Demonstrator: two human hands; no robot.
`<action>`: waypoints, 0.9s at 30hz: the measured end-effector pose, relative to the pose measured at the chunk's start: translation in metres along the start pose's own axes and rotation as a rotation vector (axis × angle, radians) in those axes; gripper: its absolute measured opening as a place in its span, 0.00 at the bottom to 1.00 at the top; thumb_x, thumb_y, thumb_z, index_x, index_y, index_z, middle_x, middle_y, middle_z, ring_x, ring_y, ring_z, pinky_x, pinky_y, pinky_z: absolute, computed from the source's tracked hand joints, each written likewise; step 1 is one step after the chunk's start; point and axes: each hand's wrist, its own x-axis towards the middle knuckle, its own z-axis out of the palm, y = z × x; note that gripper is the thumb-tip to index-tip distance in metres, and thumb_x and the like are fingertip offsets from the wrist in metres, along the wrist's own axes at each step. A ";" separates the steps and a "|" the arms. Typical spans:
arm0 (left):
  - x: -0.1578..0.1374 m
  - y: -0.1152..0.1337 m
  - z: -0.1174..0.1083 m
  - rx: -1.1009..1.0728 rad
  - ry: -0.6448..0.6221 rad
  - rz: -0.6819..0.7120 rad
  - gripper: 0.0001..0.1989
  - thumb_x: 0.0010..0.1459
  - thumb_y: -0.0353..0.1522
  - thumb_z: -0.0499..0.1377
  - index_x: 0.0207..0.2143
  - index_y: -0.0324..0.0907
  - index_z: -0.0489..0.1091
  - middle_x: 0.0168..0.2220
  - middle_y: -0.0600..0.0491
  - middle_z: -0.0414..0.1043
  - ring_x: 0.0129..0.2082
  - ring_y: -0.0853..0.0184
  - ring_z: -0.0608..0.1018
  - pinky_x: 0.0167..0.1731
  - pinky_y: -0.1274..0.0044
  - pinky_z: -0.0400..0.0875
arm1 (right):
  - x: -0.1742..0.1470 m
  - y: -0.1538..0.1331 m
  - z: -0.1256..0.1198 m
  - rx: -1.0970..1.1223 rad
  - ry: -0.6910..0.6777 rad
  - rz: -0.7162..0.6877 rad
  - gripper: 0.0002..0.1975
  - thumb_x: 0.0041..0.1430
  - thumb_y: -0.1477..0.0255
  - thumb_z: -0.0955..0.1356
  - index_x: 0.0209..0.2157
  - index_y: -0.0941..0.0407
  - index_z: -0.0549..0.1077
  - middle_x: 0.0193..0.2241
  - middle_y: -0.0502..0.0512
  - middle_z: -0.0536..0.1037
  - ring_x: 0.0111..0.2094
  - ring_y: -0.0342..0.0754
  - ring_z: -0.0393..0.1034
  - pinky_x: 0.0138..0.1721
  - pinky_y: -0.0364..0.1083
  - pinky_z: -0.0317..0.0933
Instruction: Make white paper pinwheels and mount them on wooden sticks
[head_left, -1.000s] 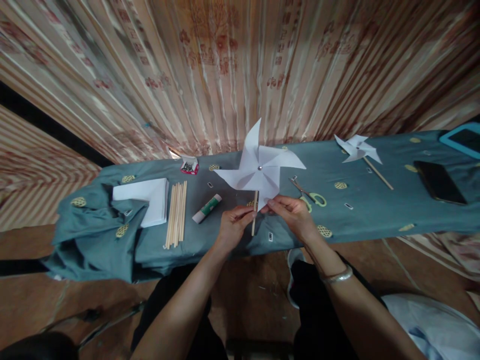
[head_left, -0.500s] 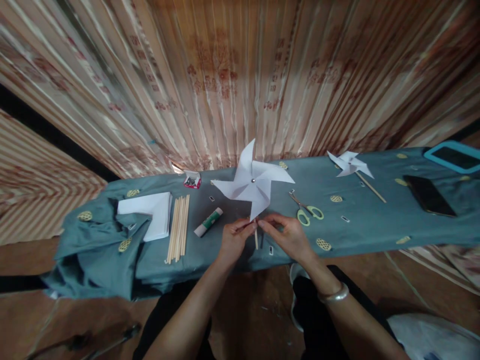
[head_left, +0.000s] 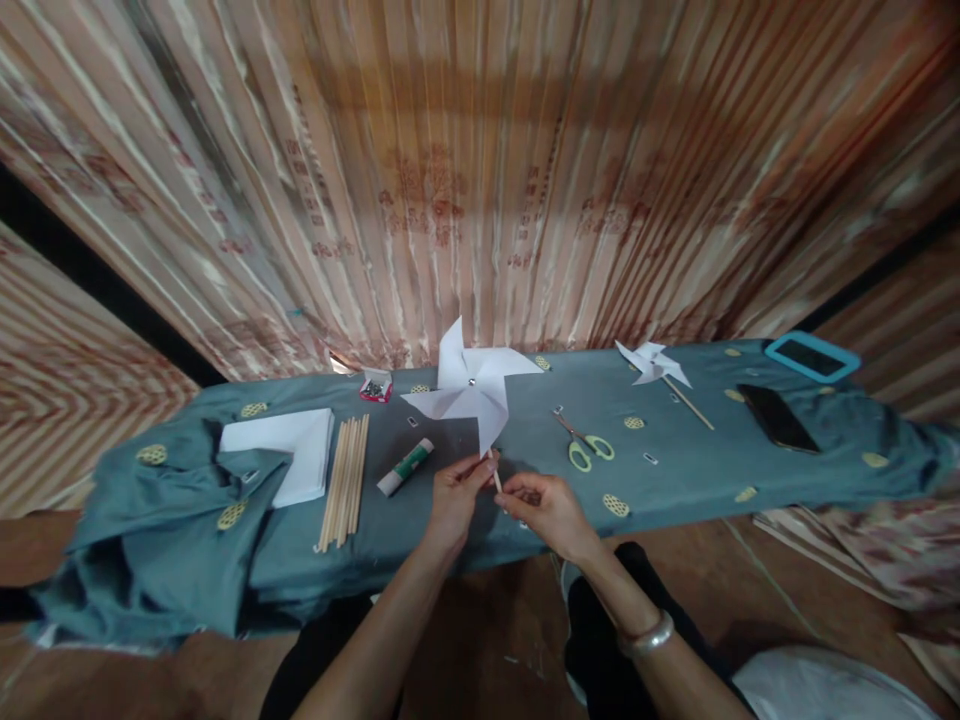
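A white paper pinwheel (head_left: 474, 384) with a silver pin at its centre is held up over the table by its thin wooden stick (head_left: 496, 478). My left hand (head_left: 457, 495) pinches the stick just under the paper blades. Lower down, my right hand (head_left: 546, 510) has its thumb and fingers closed on the stick's bottom end. To the left of my hands lies a green and white glue stick (head_left: 406, 467). Scissors (head_left: 581, 442) with yellow-green handles rest to the right. The upper part of the stick is hidden behind the blades.
A bundle of wooden sticks (head_left: 346, 482) and folded white paper (head_left: 304, 465) lie at left, near a small red box of pins (head_left: 376, 386). At right are a second pinwheel (head_left: 654, 362), a black phone (head_left: 777, 418) and a blue-framed device (head_left: 812, 357). A curtain (head_left: 450, 200) hangs behind.
My right hand has slid down the stick to its lower end, while my left hand stays near the blades. The pinwheel's stick now tilts more, and the camera view has shifted.
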 end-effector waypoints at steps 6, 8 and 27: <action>-0.007 -0.005 0.010 0.014 -0.095 -0.053 0.25 0.39 0.41 0.72 0.40 0.39 0.79 0.35 0.47 0.81 0.29 0.69 0.77 0.34 0.77 0.70 | -0.005 0.006 -0.029 -0.035 0.056 -0.021 0.14 0.52 0.59 0.70 0.25 0.56 0.75 0.19 0.49 0.75 0.20 0.42 0.66 0.24 0.42 0.60; -0.008 -0.007 0.011 0.036 -0.105 -0.063 0.27 0.39 0.42 0.72 0.42 0.39 0.78 0.35 0.47 0.81 0.28 0.70 0.77 0.33 0.78 0.70 | -0.004 0.014 -0.052 -0.093 0.098 -0.014 0.16 0.51 0.57 0.69 0.26 0.56 0.76 0.20 0.50 0.77 0.21 0.43 0.68 0.25 0.43 0.62; -0.010 -0.023 -0.007 0.198 -0.107 -0.124 0.24 0.38 0.43 0.72 0.37 0.40 0.80 0.32 0.47 0.80 0.30 0.65 0.77 0.37 0.74 0.71 | 0.055 0.074 -0.285 -0.819 0.377 0.311 0.14 0.50 0.71 0.69 0.13 0.53 0.71 0.13 0.52 0.73 0.17 0.45 0.65 0.24 0.45 0.54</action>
